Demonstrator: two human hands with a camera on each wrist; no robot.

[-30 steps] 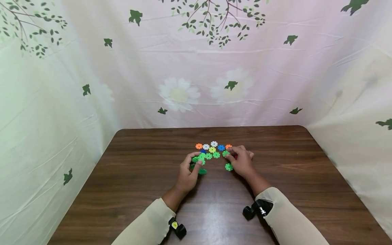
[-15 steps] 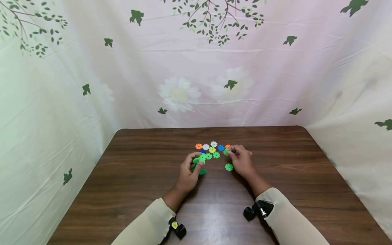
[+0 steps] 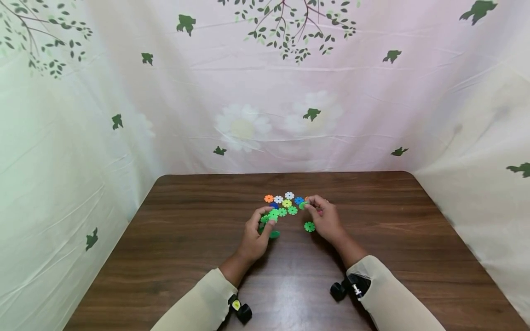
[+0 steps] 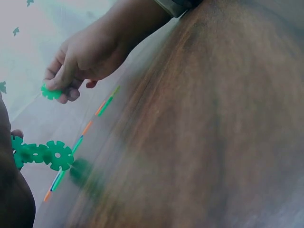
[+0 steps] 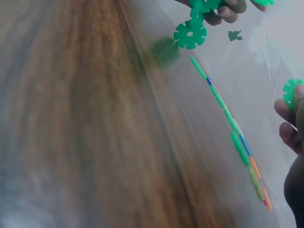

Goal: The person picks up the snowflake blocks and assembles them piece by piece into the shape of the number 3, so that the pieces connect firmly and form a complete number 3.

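Observation:
My left hand (image 3: 254, 234) holds a joined chain of green notched discs (image 4: 59, 155), thumb in front and fingers behind. The chain's end disc hangs apart from the hand, seen edge-on in the head view. Between thumb and fingers, my right hand (image 3: 327, 221) pinches a single green notched disc (image 4: 50, 93), off the table and to the right of the chain. In the right wrist view this green disc (image 5: 290, 91) is partly covered by the thumb. Part of the chain is hidden behind the left hand's fingers.
Loose notched discs lie flat on the wooden table (image 3: 186, 257): a green disc (image 3: 309, 226) near the right hand, several green ones between the hands, and behind them orange (image 3: 268, 198), white (image 3: 289, 195), yellow (image 3: 287, 202) and blue (image 3: 298, 200) ones. A printed curtain (image 3: 265, 92) surrounds the table.
My right hand has taken a green disc up off the table, tilted it and drawn it slightly left. My left hand stays nearly still with the chain.

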